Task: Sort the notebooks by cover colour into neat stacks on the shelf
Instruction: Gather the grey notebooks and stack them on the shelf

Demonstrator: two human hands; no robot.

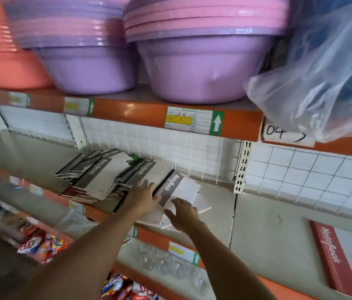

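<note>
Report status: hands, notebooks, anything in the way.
Both hands open, left hand and right hand flat on the grey notebook. Grey pile messy; red notebook apart. Nothing in the way.

Two hands (143, 197), one red notebook (335, 258), two purple basin stacks (201, 68), one loose pile of grey notebooks (103, 176)

Both bare arms reach forward and up from the lower edge of the view, side by side. The left hand (143, 197) lies palm down, fingers straight and together. The right hand (184, 213), just beside it, spreads its fingers (171, 214) flat, palm down.
</note>
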